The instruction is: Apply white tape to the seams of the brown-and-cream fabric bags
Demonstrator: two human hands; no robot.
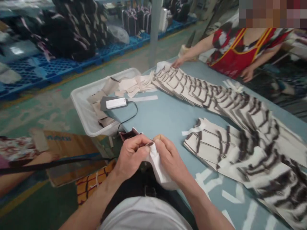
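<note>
Both my hands meet at the near edge of the blue-topped table. My left hand [131, 155] is closed, thumb and fingers pinching one edge of a white fabric piece [158, 163] with a bit of dark brown at its top. My right hand [168, 156] grips the same piece from the other side, fingers curled. The white piece hangs down between my hands toward my lap. To the right lies a fanned stack of white pieces with dark brown edges [211, 140]. What is under my fingertips is hidden.
Another long row of similar pieces [192, 84] lies farther back, touched by a co-worker's hand [177, 62]. A white plastic bin [82, 111] stands at the table's left corner, near a white power strip [116, 103] with a black cord. Paper strips [232, 195] lie at right.
</note>
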